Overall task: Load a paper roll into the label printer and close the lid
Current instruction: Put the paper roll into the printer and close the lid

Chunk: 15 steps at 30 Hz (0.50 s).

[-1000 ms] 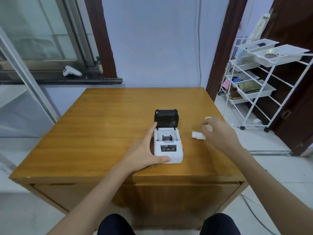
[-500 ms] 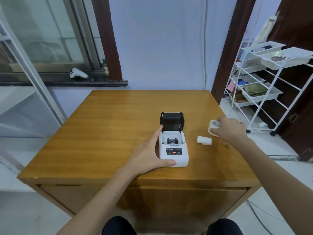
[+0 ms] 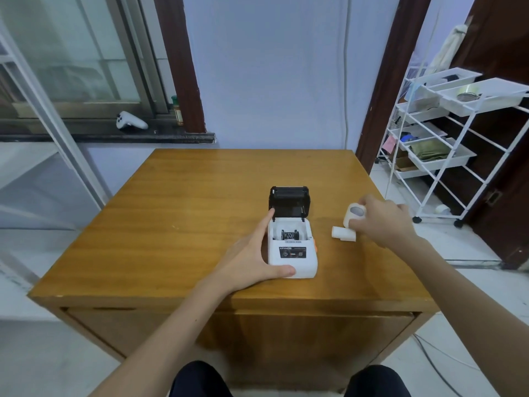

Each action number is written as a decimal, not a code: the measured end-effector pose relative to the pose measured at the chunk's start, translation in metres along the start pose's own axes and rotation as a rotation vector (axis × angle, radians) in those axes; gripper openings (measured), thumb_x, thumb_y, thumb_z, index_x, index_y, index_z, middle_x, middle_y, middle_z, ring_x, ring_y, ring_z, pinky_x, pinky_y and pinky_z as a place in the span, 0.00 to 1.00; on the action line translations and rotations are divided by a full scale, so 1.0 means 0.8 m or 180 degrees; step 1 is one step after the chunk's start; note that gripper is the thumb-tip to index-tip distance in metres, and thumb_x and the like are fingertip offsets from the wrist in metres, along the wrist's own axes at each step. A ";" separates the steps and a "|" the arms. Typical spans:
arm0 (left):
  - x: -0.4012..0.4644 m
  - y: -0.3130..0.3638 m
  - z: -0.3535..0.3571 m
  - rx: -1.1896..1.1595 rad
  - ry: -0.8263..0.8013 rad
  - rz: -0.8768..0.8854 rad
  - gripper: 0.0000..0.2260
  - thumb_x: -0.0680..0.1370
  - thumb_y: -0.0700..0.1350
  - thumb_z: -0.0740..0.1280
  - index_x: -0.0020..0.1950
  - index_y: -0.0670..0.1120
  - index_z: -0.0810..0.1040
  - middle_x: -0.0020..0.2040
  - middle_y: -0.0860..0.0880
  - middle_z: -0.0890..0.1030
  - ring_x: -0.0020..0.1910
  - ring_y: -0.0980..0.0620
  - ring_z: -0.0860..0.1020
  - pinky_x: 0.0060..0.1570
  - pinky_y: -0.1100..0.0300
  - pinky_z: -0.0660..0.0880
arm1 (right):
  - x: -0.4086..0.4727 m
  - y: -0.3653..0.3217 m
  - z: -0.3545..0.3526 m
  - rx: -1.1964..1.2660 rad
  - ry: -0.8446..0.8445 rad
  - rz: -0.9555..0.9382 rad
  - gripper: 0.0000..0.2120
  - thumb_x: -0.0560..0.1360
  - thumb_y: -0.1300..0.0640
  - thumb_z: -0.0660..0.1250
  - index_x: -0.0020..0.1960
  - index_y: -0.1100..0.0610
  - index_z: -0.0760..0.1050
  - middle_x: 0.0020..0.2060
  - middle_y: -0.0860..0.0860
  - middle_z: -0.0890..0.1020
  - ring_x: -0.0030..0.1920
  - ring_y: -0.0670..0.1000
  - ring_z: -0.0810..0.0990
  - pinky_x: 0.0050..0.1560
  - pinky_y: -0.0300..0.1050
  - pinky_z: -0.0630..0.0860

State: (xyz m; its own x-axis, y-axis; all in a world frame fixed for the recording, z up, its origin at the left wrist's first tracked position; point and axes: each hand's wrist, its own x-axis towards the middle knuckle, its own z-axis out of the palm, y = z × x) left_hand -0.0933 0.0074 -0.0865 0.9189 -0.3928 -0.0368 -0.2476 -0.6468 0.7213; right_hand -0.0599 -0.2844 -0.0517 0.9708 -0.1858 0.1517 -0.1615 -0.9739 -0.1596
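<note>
A wooden table (image 3: 200, 224) filled the middle of the view, and its left half lay bare from the far edge to the near one, with a window ledge behind carrying a white controller (image 3: 131, 121). The left hand (image 3: 252, 256) lay spread against the left side of the label printer (image 3: 292, 253), fingers apart, forefinger reaching up toward the hinge and thumb pressed along the printer's near front corner. The printer sat right of the table's centre, well back from the near edge, its black lid (image 3: 289, 200) standing open and upright behind the white body, the paper bay showing a dark spool. Bare wood separated the printer from a small white roll (image 3: 339, 232) lying on its side to the right. Just beyond it the right hand (image 3: 383, 222) was closed around a larger paper roll (image 3: 353, 214), held on edge near the table's right border. Past that border stood a white wire rack (image 3: 446, 156) on the floor.
</note>
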 end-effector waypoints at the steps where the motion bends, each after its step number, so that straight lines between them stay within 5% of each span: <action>1: 0.000 0.000 0.000 0.0014 -0.0005 -0.0003 0.55 0.65 0.66 0.77 0.79 0.68 0.41 0.75 0.61 0.69 0.70 0.54 0.70 0.64 0.54 0.69 | 0.002 0.003 0.003 0.0114 -0.0058 0.0038 0.21 0.72 0.46 0.64 0.62 0.55 0.71 0.35 0.49 0.76 0.41 0.54 0.74 0.54 0.52 0.64; 4: 0.001 -0.001 0.001 0.0043 -0.0001 0.0007 0.55 0.66 0.65 0.77 0.79 0.66 0.41 0.75 0.60 0.68 0.71 0.54 0.70 0.61 0.57 0.67 | 0.008 0.010 0.005 0.0355 -0.0218 0.0027 0.21 0.73 0.45 0.65 0.61 0.54 0.72 0.34 0.49 0.78 0.44 0.55 0.78 0.55 0.53 0.65; 7: 0.002 -0.002 0.001 0.0039 0.0005 0.0009 0.55 0.65 0.65 0.77 0.79 0.67 0.41 0.75 0.60 0.68 0.71 0.54 0.69 0.60 0.57 0.66 | 0.013 0.014 -0.004 0.0288 -0.0379 -0.0085 0.21 0.73 0.44 0.68 0.61 0.53 0.73 0.47 0.52 0.82 0.52 0.57 0.77 0.56 0.53 0.65; 15: 0.001 -0.001 0.001 0.0119 -0.0003 -0.0013 0.55 0.64 0.69 0.75 0.78 0.68 0.40 0.76 0.60 0.67 0.72 0.53 0.69 0.67 0.50 0.69 | 0.019 0.016 -0.019 0.0520 -0.0786 -0.0241 0.24 0.70 0.49 0.74 0.61 0.59 0.75 0.46 0.53 0.78 0.48 0.55 0.77 0.46 0.49 0.76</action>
State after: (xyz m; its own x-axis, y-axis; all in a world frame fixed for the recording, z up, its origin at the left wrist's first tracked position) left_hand -0.0924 0.0070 -0.0876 0.9196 -0.3907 -0.0402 -0.2553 -0.6723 0.6949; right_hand -0.0496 -0.3014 -0.0368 0.9960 -0.0567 -0.0692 -0.0757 -0.9461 -0.3148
